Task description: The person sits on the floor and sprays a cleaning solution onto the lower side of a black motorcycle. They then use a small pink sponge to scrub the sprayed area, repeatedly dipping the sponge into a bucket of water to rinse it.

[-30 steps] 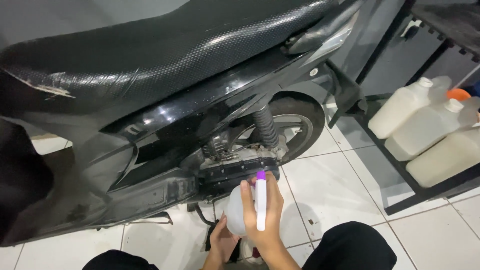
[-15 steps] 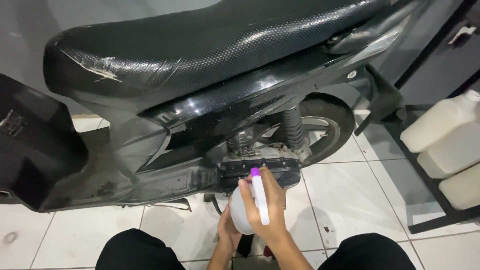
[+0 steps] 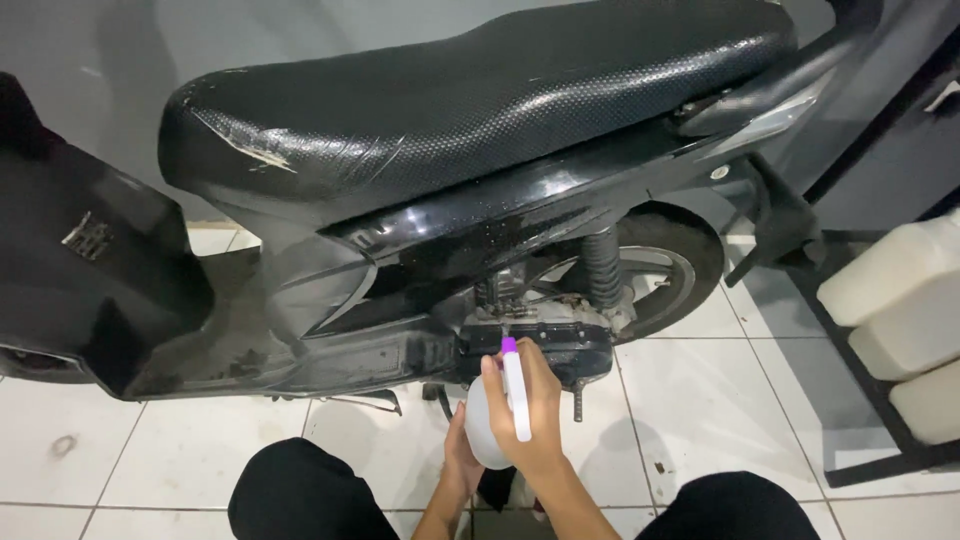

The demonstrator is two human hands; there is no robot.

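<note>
Right hand (image 3: 535, 405) closed around a white spray bottle (image 3: 490, 425) with purple nozzle, left hand (image 3: 460, 455) cupping its underside, bottle held just before the black scooter (image 3: 450, 180) engine casing (image 3: 535, 345), above white tiled floor (image 3: 690, 400).

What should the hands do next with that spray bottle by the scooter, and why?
Probably squeeze the trigger. The right hand holds the white spray bottle, its purple nozzle already close to the black engine cover under the seat, while the left hand steadies the bottle from below, so the aim looks set.
</note>
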